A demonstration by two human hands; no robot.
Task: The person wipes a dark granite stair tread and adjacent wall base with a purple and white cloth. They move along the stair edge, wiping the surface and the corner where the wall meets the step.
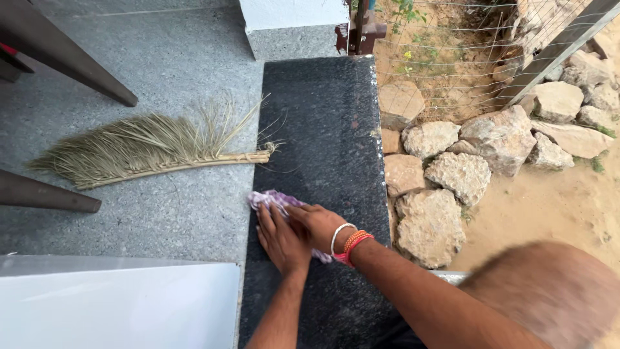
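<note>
- Nearest the camera, a blurred knee (549, 291) fills the lower right corner, and a white panel (116, 304) lies in the lower left.
- The left hand (281, 239) and the right hand (320, 225) overlap, both pressed flat with fingers (266, 220) spread on one crumpled purple-and-white cloth (274, 199); neither hand is clenched, they bear down on the cloth rather than grasp it.
- The right wrist carries one white bangle and a few orange-red ones (352, 243).
- The cloth sits on the near left part of one dark polished stone slab (323, 123), just beside its left edge, where the slab meets the grey speckled floor (181, 58).
- Ahead of the hands the slab runs bare up to a white and grey pillar base (294, 29); its right edge drops off to rocks.
- One grass broom (148, 150) lies on the floor, its tied handle tip just crossing onto the slab's left edge, well apart from the cloth.
- Two dark slanted legs (71, 58) stand at the far left.
- About a dozen pale rocks (462, 174) lie on sand to the right, behind them a wire fence (465, 52).
</note>
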